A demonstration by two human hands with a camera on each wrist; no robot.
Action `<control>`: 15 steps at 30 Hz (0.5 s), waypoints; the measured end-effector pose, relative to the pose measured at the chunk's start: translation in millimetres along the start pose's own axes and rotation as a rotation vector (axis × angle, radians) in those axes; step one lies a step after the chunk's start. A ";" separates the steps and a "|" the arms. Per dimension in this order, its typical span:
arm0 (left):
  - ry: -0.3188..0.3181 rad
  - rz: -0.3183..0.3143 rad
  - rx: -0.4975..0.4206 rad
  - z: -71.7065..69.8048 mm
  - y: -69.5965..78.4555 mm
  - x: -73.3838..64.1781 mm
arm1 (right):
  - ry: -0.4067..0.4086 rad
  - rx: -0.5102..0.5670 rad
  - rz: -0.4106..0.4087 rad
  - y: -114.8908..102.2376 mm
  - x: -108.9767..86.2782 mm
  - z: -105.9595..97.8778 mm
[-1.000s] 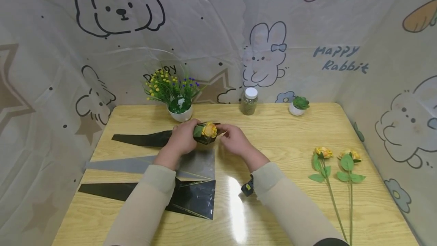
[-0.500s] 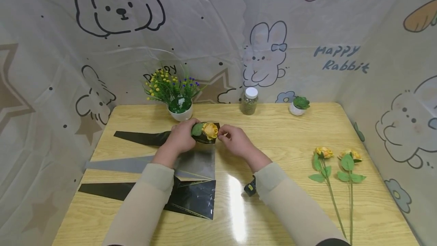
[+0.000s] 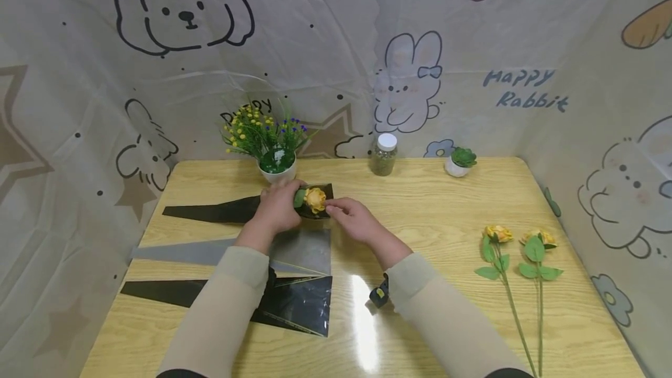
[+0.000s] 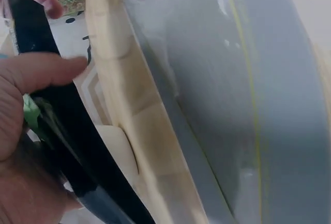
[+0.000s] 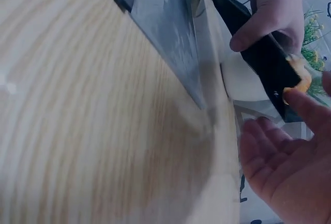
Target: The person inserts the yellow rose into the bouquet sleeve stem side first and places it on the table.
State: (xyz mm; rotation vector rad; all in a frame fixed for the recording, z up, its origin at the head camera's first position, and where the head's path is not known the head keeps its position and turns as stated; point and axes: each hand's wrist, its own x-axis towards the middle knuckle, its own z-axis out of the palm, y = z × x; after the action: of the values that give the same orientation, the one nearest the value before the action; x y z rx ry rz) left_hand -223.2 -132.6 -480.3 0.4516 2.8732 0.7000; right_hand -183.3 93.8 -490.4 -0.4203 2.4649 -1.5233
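My left hand (image 3: 278, 206) grips a long black flower sleeve (image 3: 210, 213), its thumb lying across the sleeve in the left wrist view. A yellow artificial rose (image 3: 315, 200) with a green leaf (image 3: 299, 198) shows at the sleeve's wide mouth; its stem is hidden inside. My right hand (image 3: 353, 219) is at the rose's right side. In the right wrist view, one fingertip touches the yellow petals (image 5: 287, 95) at the sleeve's edge, and the other fingers are loosely bent, apart from the sleeve.
A grey translucent sleeve (image 3: 310, 247) and another black sleeve (image 3: 307, 305) lie nearer me. Two yellow roses (image 3: 497, 234) with long stems lie at the right. Along the back stand a flowerpot (image 3: 278, 174), a white-lidded jar (image 3: 385, 156) and a small succulent (image 3: 462, 159).
The rose and sleeve mouth have shifted slightly left. My right hand has moved left and a little nearer me, from the sleeve's edge to the rose's side.
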 end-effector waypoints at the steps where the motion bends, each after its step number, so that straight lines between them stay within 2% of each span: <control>1: -0.001 0.000 0.008 0.2 -0.7 0.3 | -0.019 0.002 0.008 0.9 -0.2 0.3; 6: -0.017 -0.008 0.026 0.5 -4.8 2.9 | -0.059 -0.006 0.039 5.3 0.4 1.0; 10: -0.025 -0.006 0.028 1.5 -6.3 4.9 | -0.072 -0.025 0.023 9.1 1.7 1.0; 15: -0.026 -0.003 0.032 2.8 -5.5 5.6 | -0.131 -0.043 0.007 12.7 3.1 1.4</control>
State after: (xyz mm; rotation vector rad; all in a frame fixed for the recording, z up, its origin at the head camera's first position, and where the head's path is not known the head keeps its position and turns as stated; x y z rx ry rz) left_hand -229.3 -134.3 -485.8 0.4572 2.8641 0.6439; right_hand -187.4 96.9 -502.5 -0.5011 2.3992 -1.3954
